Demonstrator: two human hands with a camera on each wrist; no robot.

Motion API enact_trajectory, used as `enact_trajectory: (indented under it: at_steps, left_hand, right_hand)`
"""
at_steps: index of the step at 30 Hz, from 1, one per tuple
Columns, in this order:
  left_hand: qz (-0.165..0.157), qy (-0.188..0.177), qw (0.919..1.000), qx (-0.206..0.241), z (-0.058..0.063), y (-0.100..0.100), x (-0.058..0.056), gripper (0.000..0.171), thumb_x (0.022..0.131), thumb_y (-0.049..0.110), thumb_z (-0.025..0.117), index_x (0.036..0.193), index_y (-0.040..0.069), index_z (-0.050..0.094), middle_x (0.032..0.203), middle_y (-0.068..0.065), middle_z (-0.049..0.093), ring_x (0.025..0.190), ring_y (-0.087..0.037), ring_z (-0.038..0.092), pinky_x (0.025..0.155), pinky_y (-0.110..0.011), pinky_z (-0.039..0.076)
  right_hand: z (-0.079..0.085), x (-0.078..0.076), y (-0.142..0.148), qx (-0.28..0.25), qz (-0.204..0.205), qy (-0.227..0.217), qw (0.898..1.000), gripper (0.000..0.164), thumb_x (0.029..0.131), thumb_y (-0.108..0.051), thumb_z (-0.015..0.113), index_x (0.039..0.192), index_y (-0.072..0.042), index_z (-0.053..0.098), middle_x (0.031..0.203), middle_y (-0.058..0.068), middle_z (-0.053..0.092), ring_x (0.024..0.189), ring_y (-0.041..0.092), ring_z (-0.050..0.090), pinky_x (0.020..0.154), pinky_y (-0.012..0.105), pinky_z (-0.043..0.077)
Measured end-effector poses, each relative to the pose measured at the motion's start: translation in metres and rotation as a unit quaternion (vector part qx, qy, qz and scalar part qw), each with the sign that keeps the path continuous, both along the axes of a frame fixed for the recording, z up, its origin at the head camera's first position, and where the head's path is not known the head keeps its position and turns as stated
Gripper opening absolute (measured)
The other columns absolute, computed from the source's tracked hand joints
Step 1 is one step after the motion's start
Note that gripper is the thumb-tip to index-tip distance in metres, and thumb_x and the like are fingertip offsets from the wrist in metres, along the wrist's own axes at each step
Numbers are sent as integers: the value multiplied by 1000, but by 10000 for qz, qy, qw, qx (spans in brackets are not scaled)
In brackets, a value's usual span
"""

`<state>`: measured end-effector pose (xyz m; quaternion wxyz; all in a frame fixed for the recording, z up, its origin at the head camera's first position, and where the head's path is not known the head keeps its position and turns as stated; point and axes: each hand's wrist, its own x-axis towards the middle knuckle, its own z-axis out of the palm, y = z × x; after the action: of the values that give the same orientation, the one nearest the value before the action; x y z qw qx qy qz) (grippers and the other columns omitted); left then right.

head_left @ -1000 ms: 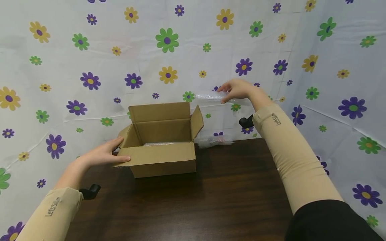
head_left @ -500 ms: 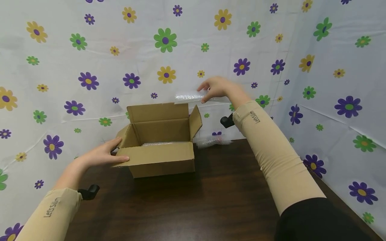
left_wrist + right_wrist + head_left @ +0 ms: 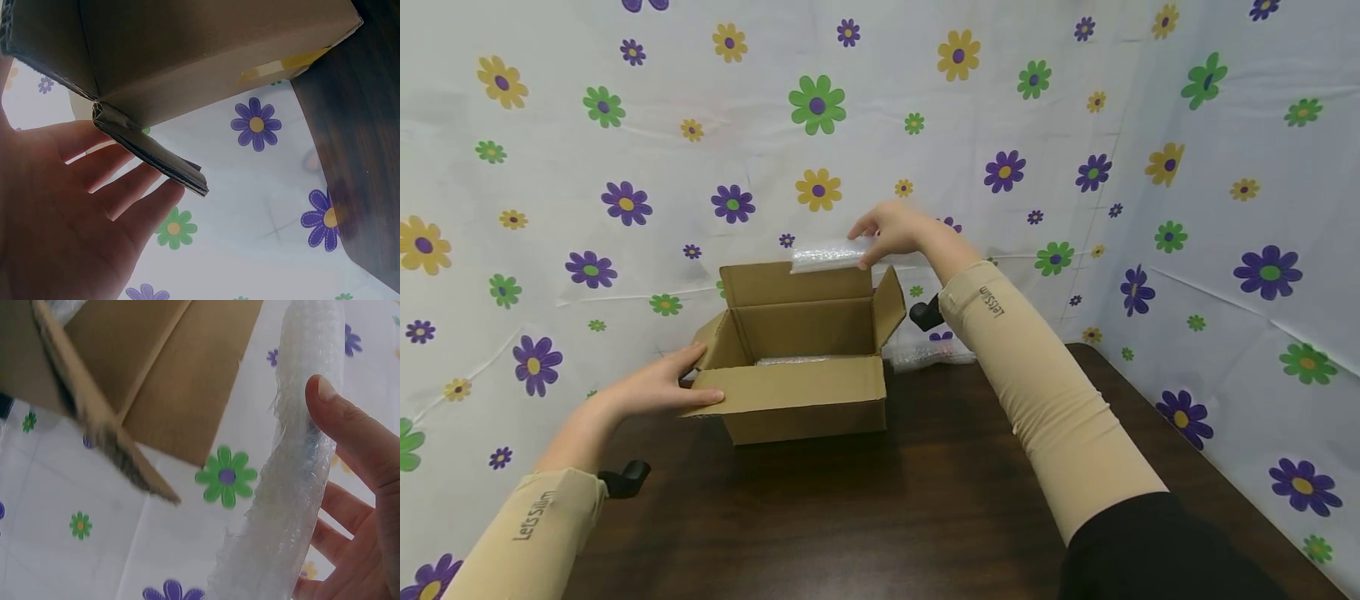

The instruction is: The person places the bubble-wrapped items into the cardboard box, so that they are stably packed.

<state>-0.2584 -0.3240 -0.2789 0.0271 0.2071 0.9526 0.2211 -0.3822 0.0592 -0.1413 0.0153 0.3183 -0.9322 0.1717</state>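
An open cardboard box (image 3: 797,383) stands on the table, its flaps spread. At its left corner my left hand (image 3: 658,387) grips the flaps, thumb over the front one; in the left wrist view the fingers (image 3: 140,200) lie along a folded flap edge. My right hand (image 3: 898,229) holds a long bubble-wrapped bundle (image 3: 827,256) above the back flap. Seen from the right wrist, the thumb (image 3: 350,419) presses the bundle's side and something dark shows faintly through the wrap. Inside the box, a strip of bubble wrap (image 3: 793,361) is partly hidden by the front flap.
Another bubble-wrapped bundle (image 3: 928,356) lies behind the box's right side, near the wall. A flower-print sheet (image 3: 865,158) hangs behind the dark wooden table (image 3: 880,517) and along its right side.
My right hand has carried the bubble-wrapped bundle leftward, from right of the box to over its back flap. The left hand and the box stay in place.
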Motion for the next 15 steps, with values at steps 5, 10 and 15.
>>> enact_trajectory:
  at_steps: [5,10,15]
  left_hand:
    - [11,-1,10000,-30,-1,-1,-1,100,86,42,71,147,-16,17,150,-38,18,137,-54,18,106,-65,23]
    - [57,1,10000,-51,-1,-1,-1,100,86,43,71,147,-15,17,150,-38,19,137,-54,19,106,-65,23]
    - [49,25,10000,-43,-1,-1,-1,100,86,43,71,146,-17,18,150,-39,19,137,-54,19,106,-65,23]
  right_hand:
    - [-6,0,-15,-9,71,-97,9999,51,80,-30,81,128,-19,65,132,8,59,123,24,51,103,41,40]
    - [-11,0,-30,-88,244,-217,9994,52,79,-27,81,128,-18,65,131,9,59,122,23,51,102,38,41]
    - [-18,-1,-44,-12,379,-215,9990,52,79,-27,82,127,-18,66,129,9,60,120,21,52,100,35,42]
